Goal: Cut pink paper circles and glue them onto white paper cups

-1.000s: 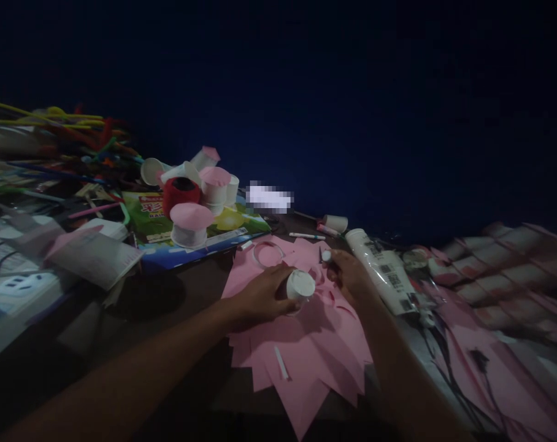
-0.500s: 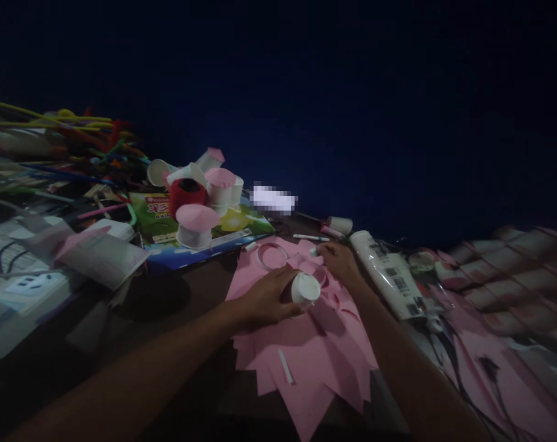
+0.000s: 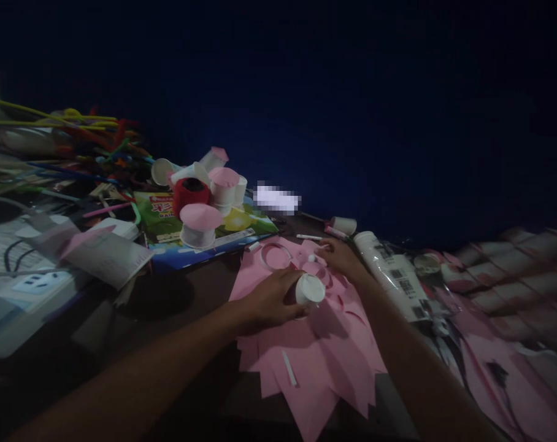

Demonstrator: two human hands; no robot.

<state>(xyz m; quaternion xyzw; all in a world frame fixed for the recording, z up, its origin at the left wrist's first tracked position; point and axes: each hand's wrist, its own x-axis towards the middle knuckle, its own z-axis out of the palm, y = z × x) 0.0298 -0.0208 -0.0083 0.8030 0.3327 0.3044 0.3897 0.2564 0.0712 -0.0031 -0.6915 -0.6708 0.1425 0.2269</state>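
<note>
My left hand (image 3: 276, 299) is wrapped round a small white paper cup (image 3: 310, 288), its round white end facing up, above a pile of pink paper sheets (image 3: 301, 359). Farther back, my right hand (image 3: 339, 256) lies low over the same sheets with its fingers curled. At its fingertips is a small white piece (image 3: 311, 258), too small and dim to name. Pink cut-outs and a ring-shaped item (image 3: 275, 256) lie beside it on the paper. A thin white strip (image 3: 289, 368) rests on the front sheets.
To the left stand white cups with pink paper tops (image 3: 200, 221) and a red roll (image 3: 191, 195) on a colourful packet (image 3: 209, 250). A power strip (image 3: 34, 288) and pipe cleaners (image 3: 89, 126) lie farther left. At right are a wrapped cup stack (image 3: 389, 273) and more cups (image 3: 518, 270).
The view has shifted slightly, so most things appear a little farther right. My right hand and the small white piece have moved slightly left over the paper. My left hand still holds the cup.
</note>
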